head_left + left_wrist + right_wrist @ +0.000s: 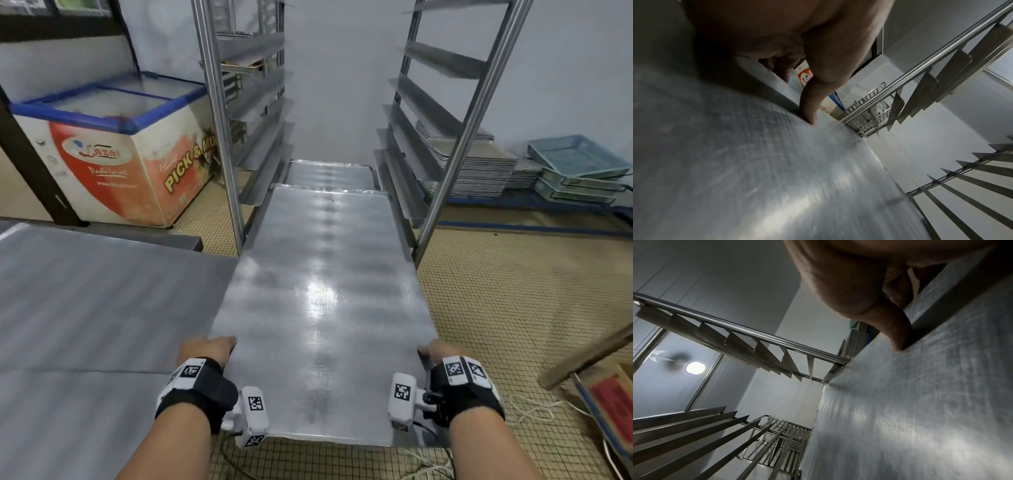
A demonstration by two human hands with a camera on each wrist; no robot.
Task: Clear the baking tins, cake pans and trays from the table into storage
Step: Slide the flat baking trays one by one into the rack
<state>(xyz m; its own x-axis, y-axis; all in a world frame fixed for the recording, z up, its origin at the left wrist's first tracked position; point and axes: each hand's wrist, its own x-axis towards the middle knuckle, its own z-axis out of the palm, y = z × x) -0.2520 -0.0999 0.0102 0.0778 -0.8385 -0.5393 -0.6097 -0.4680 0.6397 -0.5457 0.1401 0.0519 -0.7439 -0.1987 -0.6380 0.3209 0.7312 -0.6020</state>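
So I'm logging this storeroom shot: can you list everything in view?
baking tray: one, silver, held, its far end entering the rack
second tray: one, silver, low in the rack beyond
rack: one, steel, straight ahead
table: one, grey, left
chest freezer: one, white and red with blue rim, far left
stacked trays: several, silver, floor right
crates: a few, blue-green, far right
left hand: grips tray's left edge
right hand: grips tray's right edge
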